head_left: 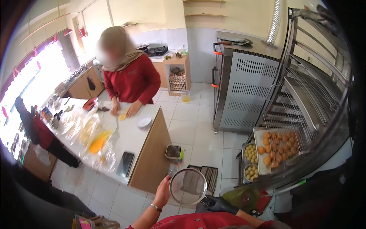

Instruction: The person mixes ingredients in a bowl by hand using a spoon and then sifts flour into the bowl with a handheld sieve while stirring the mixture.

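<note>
A round fine-mesh sieve [188,186] with a metal rim is held up in front of me, over the tiled floor. My right hand [221,205], in a black glove, is closed round its handle at the lower right. At the rim's left side is my bare left hand [162,191], with a bracelet at the wrist. Its fingers are bent together against the rim, their tips partly hidden. Through the mesh shows part of a dark striped mat [211,176] on the floor.
A white-topped table [122,144] with plastic bags and a phone [125,164] stands left; a co-worker [129,74] handles dough there. Another person [42,133] is farther left. On the right are an oven [248,87] and a rack with a tray [260,152] of browned balls.
</note>
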Demonstrator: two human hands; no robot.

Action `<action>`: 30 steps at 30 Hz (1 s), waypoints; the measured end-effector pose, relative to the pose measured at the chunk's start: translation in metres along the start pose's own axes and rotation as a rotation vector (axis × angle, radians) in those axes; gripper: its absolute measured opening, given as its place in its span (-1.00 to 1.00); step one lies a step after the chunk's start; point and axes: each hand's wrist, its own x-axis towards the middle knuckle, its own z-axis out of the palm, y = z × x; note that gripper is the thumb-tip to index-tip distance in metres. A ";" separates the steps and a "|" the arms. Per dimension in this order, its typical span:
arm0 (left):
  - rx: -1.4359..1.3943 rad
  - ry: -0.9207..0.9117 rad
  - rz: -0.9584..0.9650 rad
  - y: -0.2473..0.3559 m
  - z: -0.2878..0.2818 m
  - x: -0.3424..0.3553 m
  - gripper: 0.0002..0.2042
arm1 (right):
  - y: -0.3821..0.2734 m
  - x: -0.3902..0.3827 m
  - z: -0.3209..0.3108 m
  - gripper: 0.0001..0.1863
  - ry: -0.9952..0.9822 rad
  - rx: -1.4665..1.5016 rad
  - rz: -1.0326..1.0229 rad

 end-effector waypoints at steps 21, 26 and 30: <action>-0.970 -0.148 -0.020 0.160 0.106 0.455 -0.44 | 0.026 0.487 -0.312 -0.71 -0.069 -0.361 -0.266; -0.913 -0.148 -0.047 0.211 0.125 0.564 -0.43 | 0.030 0.560 -0.407 -0.72 -0.154 -0.192 -0.029; -0.907 -0.127 -0.040 0.222 0.121 0.646 -0.42 | 0.036 0.650 -0.476 -0.70 -0.134 0.063 0.179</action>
